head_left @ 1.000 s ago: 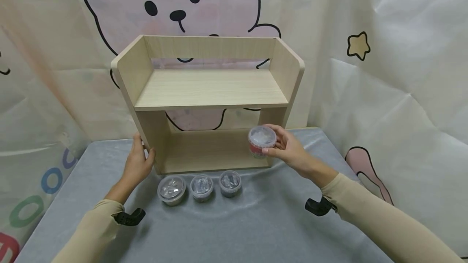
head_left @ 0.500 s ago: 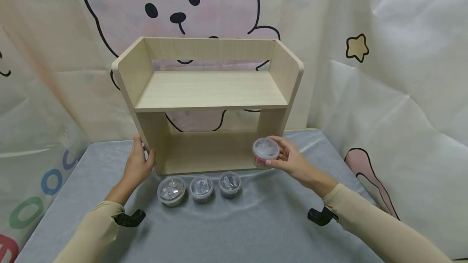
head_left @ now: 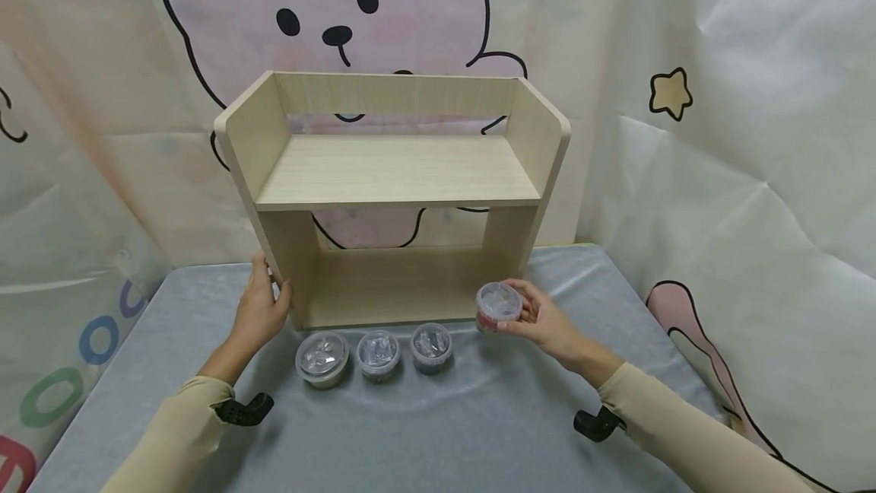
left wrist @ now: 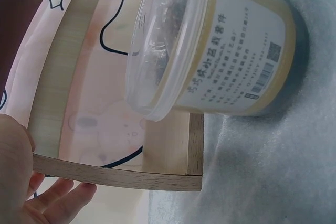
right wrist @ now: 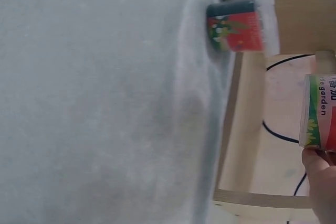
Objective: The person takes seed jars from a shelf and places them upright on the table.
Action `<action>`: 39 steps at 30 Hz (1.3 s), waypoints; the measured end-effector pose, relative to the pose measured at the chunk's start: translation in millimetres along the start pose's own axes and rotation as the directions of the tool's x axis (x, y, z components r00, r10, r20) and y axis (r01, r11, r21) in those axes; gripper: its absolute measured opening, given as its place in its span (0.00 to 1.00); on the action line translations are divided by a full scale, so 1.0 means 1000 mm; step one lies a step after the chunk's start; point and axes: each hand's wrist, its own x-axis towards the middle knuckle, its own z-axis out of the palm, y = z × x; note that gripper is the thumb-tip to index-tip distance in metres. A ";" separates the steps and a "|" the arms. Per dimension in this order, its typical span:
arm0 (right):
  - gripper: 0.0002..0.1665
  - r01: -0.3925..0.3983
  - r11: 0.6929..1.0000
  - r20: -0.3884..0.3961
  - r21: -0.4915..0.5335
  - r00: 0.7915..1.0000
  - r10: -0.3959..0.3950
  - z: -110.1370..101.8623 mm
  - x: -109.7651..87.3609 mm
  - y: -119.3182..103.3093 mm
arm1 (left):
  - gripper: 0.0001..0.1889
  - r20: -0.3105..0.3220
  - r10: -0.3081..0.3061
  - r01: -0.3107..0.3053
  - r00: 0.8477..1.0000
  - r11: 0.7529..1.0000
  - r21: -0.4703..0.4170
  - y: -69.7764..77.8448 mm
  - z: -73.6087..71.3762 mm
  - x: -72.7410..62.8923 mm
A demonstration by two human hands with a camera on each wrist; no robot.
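Note:
My right hand [head_left: 557,329] pinches a small lidded plastic tub [head_left: 497,304] between thumb and fingers, at the front right corner of the wooden shelf [head_left: 397,170]. In the right wrist view this tub [right wrist: 320,111] shows a green, white and red label ending in "garden"; whether its base touches anything cannot be told. My left hand [head_left: 256,314] grips the shelf's left side panel, thumb at the front edge, fingers outside. Ahead of the shelf stand a wider tub [head_left: 322,358], a middle tub [head_left: 378,354] and a right tub [head_left: 431,347], all with clear lids.
A grey-blue cloth [head_left: 424,432] covers the table. Behind it hangs a printed curtain [head_left: 630,196] with cartoon shapes. The shelf has an upper board [head_left: 397,166] and a lower board [head_left: 397,284], with an open back between them.
My right hand has lowered the held tub from before the lower compartment to the shelf's front right corner, towards the table. My left hand keeps its place on the side panel.

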 end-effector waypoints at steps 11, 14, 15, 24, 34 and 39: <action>0.46 -0.031 0.999 0.016 0.007 0.999 0.031 0.003 -0.003 0.033 | 0.32 -0.005 0.009 -0.009 1.000 1.000 -0.004 0.002 0.000 0.002; 0.46 -0.051 0.998 0.007 -0.029 0.999 0.052 0.003 -0.004 0.041 | 0.32 -0.003 0.009 -0.009 1.000 1.000 -0.007 0.002 0.000 0.002; 0.46 -0.061 0.997 0.007 -0.040 0.998 0.061 0.004 -0.004 0.044 | 0.32 -0.003 0.009 -0.009 1.000 1.000 -0.007 0.002 0.000 0.002; 0.48 -0.102 0.993 0.018 -0.068 0.995 0.103 0.008 -0.009 0.058 | 0.32 -0.003 0.011 -0.011 1.000 1.000 -0.004 -0.001 0.002 0.001; 0.49 -0.081 0.995 0.050 -0.066 0.995 0.084 0.008 -0.010 0.065 | 0.33 -0.004 0.011 -0.011 1.000 1.000 -0.014 0.000 0.001 0.002; 0.49 -0.102 0.986 0.049 -0.132 0.993 0.109 0.009 -0.011 0.065 | 0.33 0.034 -0.012 0.013 0.999 0.999 -0.034 0.001 -0.001 0.000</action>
